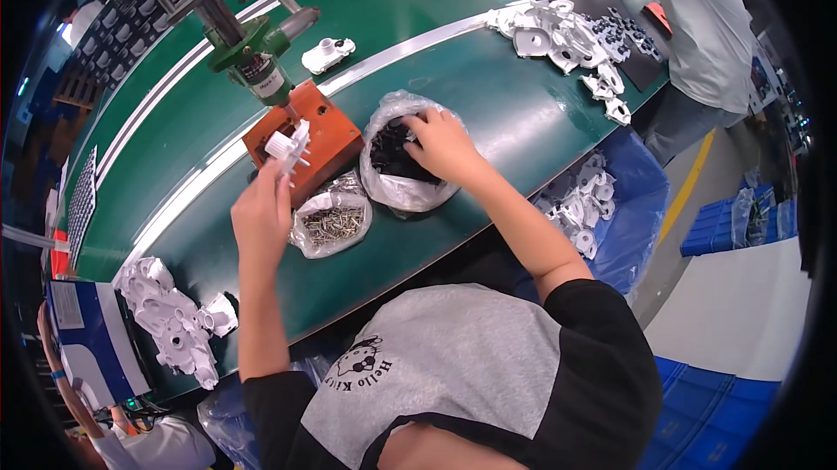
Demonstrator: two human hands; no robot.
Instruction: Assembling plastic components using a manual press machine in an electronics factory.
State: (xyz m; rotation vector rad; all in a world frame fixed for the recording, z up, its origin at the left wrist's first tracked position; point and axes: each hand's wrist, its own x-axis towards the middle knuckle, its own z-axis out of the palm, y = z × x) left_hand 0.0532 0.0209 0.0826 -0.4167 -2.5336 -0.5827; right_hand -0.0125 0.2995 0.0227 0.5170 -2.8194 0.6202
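Note:
My left hand [261, 213] is closed on a white plastic housing part [284, 144], holding it by its near end at the orange fixture block [336, 138]. Right above that block is the green press head [265, 78] with its thin metal tip. My right hand [443, 149] reaches over a clear plastic bag [410, 195] of small black parts [391, 153]. Its thumb and forefinger are apart at the black parts, and nothing shows between them; the other fingers are partly hidden. A smaller bag of metal screws or pins [335, 224] sits between my hands.
White housings are piled at the left [172, 317] and far right [558, 38] of the green table. One white part [329, 55] lies behind the fixture. A blue-lined bin [641, 187] of white parts stands at right. Another person [711, 30] works at far right.

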